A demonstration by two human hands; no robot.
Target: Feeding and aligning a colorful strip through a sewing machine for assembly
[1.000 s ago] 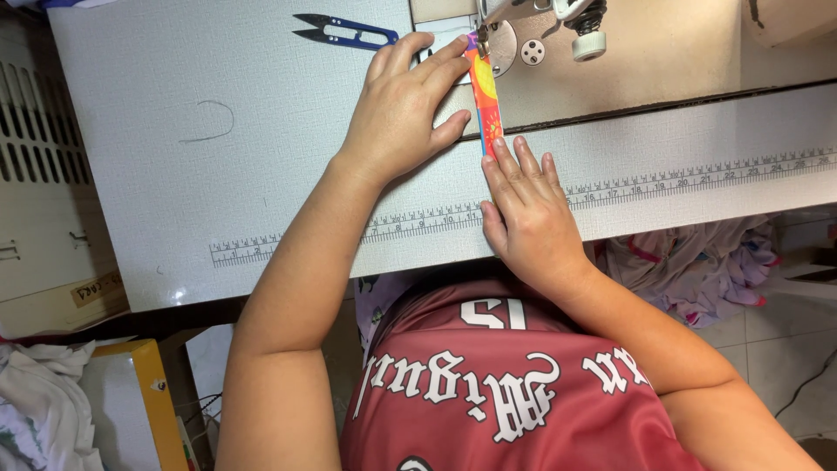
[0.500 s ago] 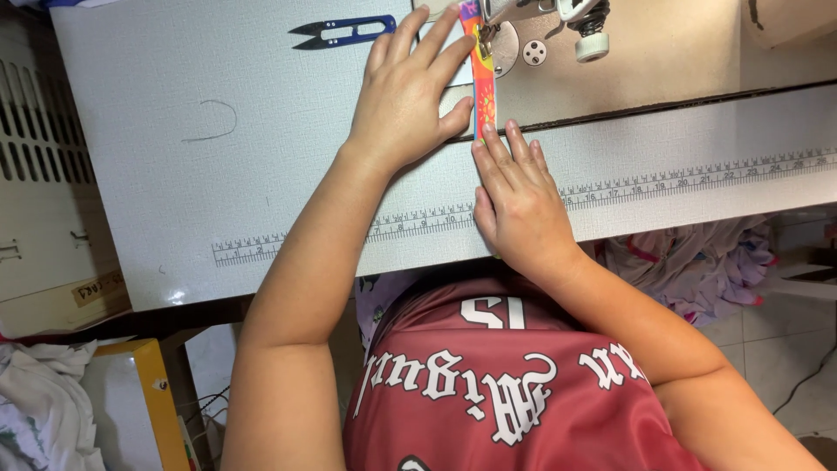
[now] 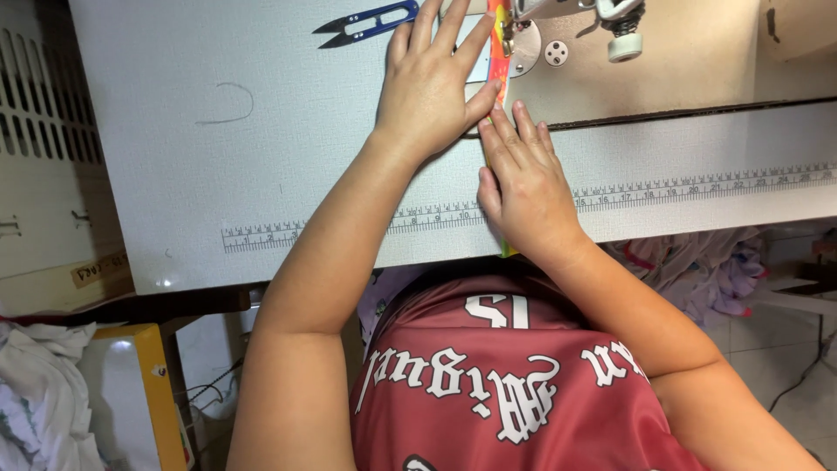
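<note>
Bright orange strip (image 3: 499,44) lies on the white counter (image 3: 218,174), running under the sewing machine (image 3: 558,26). Left hand (image 3: 432,92) and right hand (image 3: 523,187) lie flat, pressing beside it. Feeding it slowly and straight looks best.

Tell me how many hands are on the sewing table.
2. The left hand lies flat beside the colourful strip, near the blue thread snips; the right hand presses just below it, by the printed ruler.
</note>
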